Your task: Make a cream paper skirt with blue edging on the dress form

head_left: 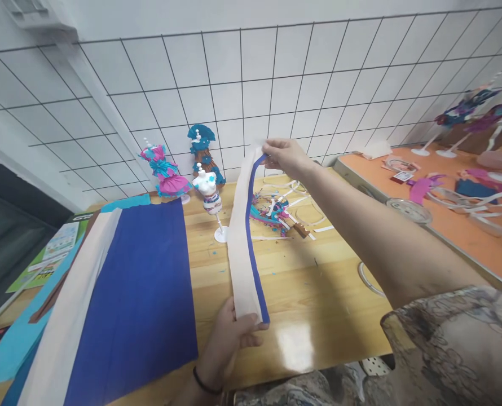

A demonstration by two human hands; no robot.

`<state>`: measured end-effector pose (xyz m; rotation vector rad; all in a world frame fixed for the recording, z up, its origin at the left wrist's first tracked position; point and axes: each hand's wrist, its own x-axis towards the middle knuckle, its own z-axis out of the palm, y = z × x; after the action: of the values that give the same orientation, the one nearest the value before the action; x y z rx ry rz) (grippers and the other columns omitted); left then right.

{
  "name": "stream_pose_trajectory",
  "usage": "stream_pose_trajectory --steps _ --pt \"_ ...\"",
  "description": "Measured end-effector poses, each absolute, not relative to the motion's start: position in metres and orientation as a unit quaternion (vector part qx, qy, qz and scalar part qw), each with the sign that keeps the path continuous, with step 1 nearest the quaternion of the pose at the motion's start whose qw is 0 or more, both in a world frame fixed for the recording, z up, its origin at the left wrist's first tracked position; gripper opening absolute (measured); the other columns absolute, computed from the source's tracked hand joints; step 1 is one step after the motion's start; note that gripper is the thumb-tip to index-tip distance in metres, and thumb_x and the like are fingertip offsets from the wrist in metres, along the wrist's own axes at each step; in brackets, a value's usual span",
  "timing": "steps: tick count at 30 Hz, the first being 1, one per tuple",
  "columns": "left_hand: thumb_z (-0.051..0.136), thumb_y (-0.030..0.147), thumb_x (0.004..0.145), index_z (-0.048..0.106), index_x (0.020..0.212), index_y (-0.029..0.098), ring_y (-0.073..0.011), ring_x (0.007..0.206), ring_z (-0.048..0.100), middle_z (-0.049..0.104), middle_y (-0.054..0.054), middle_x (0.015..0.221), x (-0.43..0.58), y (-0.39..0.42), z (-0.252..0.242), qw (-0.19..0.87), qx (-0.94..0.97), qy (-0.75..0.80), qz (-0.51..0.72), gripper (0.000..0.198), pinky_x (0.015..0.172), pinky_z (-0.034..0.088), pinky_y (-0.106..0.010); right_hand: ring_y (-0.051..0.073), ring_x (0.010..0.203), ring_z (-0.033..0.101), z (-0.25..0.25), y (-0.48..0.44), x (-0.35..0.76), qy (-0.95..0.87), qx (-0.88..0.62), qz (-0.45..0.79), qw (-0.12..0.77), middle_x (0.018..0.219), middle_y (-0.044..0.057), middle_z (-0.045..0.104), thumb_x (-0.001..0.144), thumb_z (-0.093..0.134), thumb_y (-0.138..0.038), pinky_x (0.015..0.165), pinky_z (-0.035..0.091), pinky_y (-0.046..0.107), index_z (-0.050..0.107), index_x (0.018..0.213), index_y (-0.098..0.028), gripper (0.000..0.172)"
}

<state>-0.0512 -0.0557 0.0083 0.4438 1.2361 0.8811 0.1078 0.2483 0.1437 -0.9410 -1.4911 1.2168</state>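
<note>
A long pale strip of crepe paper with a dark blue band along its right edge stretches between my two hands, above the wooden table. Its near end is pinched in my left hand, which wears a black band at the wrist. Farther off and higher, the far end is gripped between thumb and fingers of my right hand. Just left of the strip stands a small white dress form with blue flowers on its chest and a coloured band round its waist.
Blue crepe paper and other coloured sheets lie at left. Two dressed mini forms, one pink and teal, one teal and brown, stand near the wall. Coloured scraps lie behind the strip. An orange table adjoins at right.
</note>
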Motion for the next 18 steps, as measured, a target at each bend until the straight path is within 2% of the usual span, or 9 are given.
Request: stream_pose_trajectory --steps 2,4,7,10,14,15,18 --pt "0.077 0.025 0.056 0.056 0.094 0.015 -0.0196 0.074 0.067 0.066 -0.007 0.086 -0.043 -0.055 0.011 0.726 0.198 0.532 0.389 0.044 0.049 0.048 -0.021 0.009 0.067 0.067 0.135 0.246 0.105 -0.609 -0.375 0.531 0.454 0.087 0.004 0.069 0.083 0.064 -0.023 0.064 0.054 0.021 0.058 0.108 -0.016 0.027" --pt "0.076 0.021 0.057 0.059 0.092 0.013 -0.0187 0.074 0.067 0.066 -0.007 0.084 -0.036 -0.053 0.013 0.746 0.189 0.514 0.379 0.040 0.049 0.048 -0.020 0.011 0.077 0.068 0.125 0.241 0.104 -0.608 -0.377 0.556 0.423 0.103 0.007 0.067 0.083 0.063 -0.021 0.069 0.056 0.024 0.048 0.125 -0.016 0.044" --pt "0.075 0.016 0.058 0.063 0.087 0.012 -0.0182 0.073 0.067 0.068 -0.008 0.083 -0.027 -0.050 0.014 0.771 0.156 0.496 0.367 0.032 0.050 0.048 -0.020 0.014 0.088 0.067 0.107 0.225 0.109 -0.610 -0.398 0.576 0.372 0.118 0.010 0.061 0.081 0.065 -0.024 0.073 0.056 0.025 0.037 0.135 -0.018 0.061" --pt "0.073 0.010 0.058 0.064 0.083 0.011 -0.0190 0.073 0.068 0.068 -0.009 0.081 -0.020 -0.049 0.013 0.790 0.116 0.482 0.361 0.026 0.051 0.049 -0.020 0.015 0.085 0.067 0.083 0.196 0.122 -0.609 -0.428 0.582 0.327 0.109 0.007 0.066 0.077 0.070 -0.026 0.067 0.055 0.022 0.047 0.129 -0.020 0.057" --pt "0.071 0.006 0.058 0.064 0.080 0.010 -0.0222 0.076 0.069 0.067 -0.009 0.079 -0.016 -0.049 0.010 0.805 0.074 0.467 0.358 0.024 0.054 0.051 -0.022 0.014 0.061 0.066 0.042 0.131 0.146 -0.596 -0.472 0.610 0.224 0.078 0.004 0.071 0.071 0.073 -0.037 0.050 0.051 0.021 0.062 0.103 -0.017 0.039" --pt "0.071 0.006 0.058 0.064 0.080 0.010 -0.0227 0.076 0.069 0.067 -0.009 0.079 -0.015 -0.049 0.009 0.807 0.067 0.463 0.360 0.024 0.055 0.051 -0.023 0.014 0.057 0.065 0.032 0.112 0.151 -0.588 -0.479 0.623 0.192 0.072 0.004 0.070 0.070 0.073 -0.042 0.048 0.050 0.022 0.063 0.097 -0.015 0.040" --pt "0.071 0.008 0.059 0.064 0.082 0.011 -0.0219 0.076 0.069 0.068 -0.009 0.081 -0.013 -0.047 0.007 0.819 0.064 0.444 0.359 0.024 0.059 0.052 -0.025 0.013 0.055 0.065 0.011 0.059 0.163 -0.559 -0.479 0.668 0.107 0.070 0.006 0.070 0.073 0.063 -0.057 0.048 0.048 0.022 0.062 0.085 -0.014 0.045"
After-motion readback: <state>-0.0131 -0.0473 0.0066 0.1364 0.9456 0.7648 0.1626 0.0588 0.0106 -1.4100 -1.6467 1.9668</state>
